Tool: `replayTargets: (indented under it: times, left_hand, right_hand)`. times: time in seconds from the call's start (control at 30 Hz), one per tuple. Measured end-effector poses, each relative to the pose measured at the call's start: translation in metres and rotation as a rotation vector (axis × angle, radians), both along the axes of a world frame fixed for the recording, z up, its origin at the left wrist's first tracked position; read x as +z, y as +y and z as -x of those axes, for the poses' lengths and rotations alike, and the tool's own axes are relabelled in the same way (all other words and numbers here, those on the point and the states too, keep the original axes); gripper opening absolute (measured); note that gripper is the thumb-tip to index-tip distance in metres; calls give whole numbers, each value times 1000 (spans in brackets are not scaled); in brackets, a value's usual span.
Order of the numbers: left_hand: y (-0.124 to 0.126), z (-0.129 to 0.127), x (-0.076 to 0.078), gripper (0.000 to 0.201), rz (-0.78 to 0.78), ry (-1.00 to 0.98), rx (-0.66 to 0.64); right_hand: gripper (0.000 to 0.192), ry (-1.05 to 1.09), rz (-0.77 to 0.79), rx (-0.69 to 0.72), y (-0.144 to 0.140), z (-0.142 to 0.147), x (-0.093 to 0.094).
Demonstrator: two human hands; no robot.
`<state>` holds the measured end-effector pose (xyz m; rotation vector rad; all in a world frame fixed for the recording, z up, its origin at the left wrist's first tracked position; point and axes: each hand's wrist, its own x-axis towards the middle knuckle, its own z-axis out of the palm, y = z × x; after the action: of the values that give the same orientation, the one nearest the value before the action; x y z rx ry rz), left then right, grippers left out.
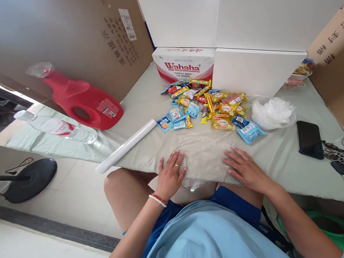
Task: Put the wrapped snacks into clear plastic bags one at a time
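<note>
A clear plastic bag [203, 155] lies flat at the near edge of the cloth-covered table [145, 103]. My left hand [170, 175] presses on its left side with fingers spread, a ring on one finger. Flat on the bag's right side rests my right hand [245, 168]. Beyond the bag sits a heap of small snack packets [206, 104], yellow, blue and red. One light blue packet [251, 132] lies apart, just beyond my right hand.
A white roll [125, 146] lies on the left of the table. A red jug [82, 100] and water bottle [57, 127] lie further left. A Wahaha box [184, 63] and white boxes stand behind. Crumpled plastic [271, 112], a phone [309, 138] and keys [339, 158] are right.
</note>
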<state>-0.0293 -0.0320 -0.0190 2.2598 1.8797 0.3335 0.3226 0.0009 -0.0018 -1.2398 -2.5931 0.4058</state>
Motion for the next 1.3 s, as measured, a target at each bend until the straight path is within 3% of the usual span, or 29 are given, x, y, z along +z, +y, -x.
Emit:
replayTargets:
  times: [0.1, 0.17, 0.27, 0.33, 0.47, 0.57, 0.67, 0.73, 0.83, 0.93, 1.03, 1.17, 1.23, 1.3]
  left_hand:
    - [4, 19, 10, 64, 38, -52, -17]
    - [9, 18, 21, 58, -44, -83, 22]
    - [23, -2, 40, 37, -239, -103, 35]
    - [35, -18, 46, 33, -268, -103, -32]
    - [53, -25, 31, 42, -100, -33, -73]
    - [55, -10, 11, 51, -34, 24, -107]
    - [51, 0, 2, 58, -57, 44, -168]
    - [49, 1, 2, 62, -73, 47, -176]
    - [49, -2, 4, 62, -78, 49, -180]
    - [50, -4, 5, 61, -80, 63, -177]
    - [49, -3, 4, 61, -79, 82, -172]
    - [48, -2, 3, 62, -85, 70, -176]
    - [47, -2, 3, 62, -93, 52, -181]
    - [48, -2, 2, 62, -98, 32, -182]
  right_hand:
    - [42, 101, -32, -130, -4, -33, -10]
    - [36, 214, -68, -194, -8, -39, -6]
    - [31, 332, -92, -211, -14, -17, 7]
    - [36, 332, -59, -138, -15, 7, 12]
    - [49, 173, 84, -7, -16, 29, 8]
    - [51, 95, 214, 63, -20, 8, 8]
    - [44, 119, 353, 166, -14, -23, 24]
    - [35, 154, 422, 181, 4, -37, 39]
    - [31, 227, 333, 3, 57, -33, 59]
    - [29, 192, 110, -178, 125, -4, 66]
    - [28, -55, 23, -208, 175, 31, 62]
    - [44, -268, 66, -159, 189, 50, 44]
    - [58, -249, 56, -137, 183, 43, 34]
    - [60, -190, 32, -149, 177, 29, 27]
